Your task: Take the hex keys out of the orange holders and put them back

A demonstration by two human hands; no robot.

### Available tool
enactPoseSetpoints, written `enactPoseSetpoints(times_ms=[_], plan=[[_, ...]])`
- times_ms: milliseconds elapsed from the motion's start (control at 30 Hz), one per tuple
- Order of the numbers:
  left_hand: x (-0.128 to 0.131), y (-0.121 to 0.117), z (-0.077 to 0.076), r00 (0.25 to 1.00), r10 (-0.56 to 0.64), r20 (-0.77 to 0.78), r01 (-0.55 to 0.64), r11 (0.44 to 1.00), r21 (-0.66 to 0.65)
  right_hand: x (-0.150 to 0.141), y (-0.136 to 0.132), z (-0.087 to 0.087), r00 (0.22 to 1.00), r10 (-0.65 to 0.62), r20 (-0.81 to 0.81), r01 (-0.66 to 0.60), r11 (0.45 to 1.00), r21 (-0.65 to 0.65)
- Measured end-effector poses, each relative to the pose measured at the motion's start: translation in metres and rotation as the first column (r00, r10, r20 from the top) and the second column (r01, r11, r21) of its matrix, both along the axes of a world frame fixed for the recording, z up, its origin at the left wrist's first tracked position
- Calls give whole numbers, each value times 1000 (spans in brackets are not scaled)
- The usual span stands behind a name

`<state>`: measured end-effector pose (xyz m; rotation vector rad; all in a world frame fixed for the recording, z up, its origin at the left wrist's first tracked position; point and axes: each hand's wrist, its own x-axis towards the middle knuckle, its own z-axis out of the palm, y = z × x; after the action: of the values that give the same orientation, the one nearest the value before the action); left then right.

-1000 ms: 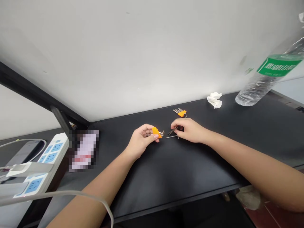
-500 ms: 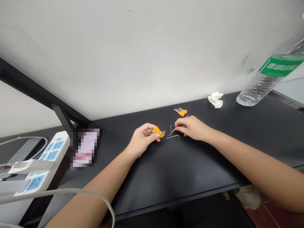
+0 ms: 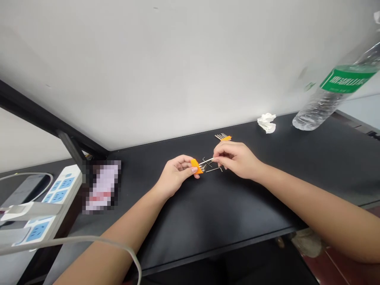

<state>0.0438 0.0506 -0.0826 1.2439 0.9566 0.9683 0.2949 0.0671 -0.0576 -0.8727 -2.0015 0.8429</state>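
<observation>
Left hand (image 3: 175, 176) is gripping part-filled orange holder (image 3: 195, 166), right hand (image 3: 237, 159) is pinching hex key (image 3: 206, 161), loose keys (image 3: 213, 170) are lying unslotted between

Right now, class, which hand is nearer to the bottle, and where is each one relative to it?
Right. The right hand, pinching a hex key, is left and in front of the bottle; the left hand, gripping an orange holder, is farther left.

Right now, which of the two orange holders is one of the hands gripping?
The nearer orange holder, gripped by the left hand. The other orange holder lies on the black table, nearer the wall, partly hidden behind the right hand.
</observation>
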Motion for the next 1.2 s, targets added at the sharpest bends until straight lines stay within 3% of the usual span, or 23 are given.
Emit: enactPoseSetpoints(times_ms=[200,433,567,767,867,967,1100,1200], plan=[[1,1,1,1000,-3,0,3,1000,-8,-3,0,-2,1000,4,6,-5,995,96],[1,-1,2,996,-78,-38,78,997,0,-11,1,-16,990,140,17,-139,949,284],[1,-2,3,995,-91,-49,92,996,8,-13,7,-26,985,171,-15,-162,958,236],[3,-3,5,993,-109,-50,110,994,8,-13,12,-28,989,148,2,-145,970,197],[2,-3,4,992,-114,-53,115,993,10,-11,15,-28,989,128,76,-142,966,216],[1,-2,1,996,-81,-35,82,996,21,-1,21,-30,969,24,244,-81,971,223],[1,-1,-1,999,-35,20,34,999,16,11,27,-29,839,-31,542,-78,981,177],[0,0,-3,999,-25,32,24,999,22,11,26,-23,731,-38,681,-39,995,97]])
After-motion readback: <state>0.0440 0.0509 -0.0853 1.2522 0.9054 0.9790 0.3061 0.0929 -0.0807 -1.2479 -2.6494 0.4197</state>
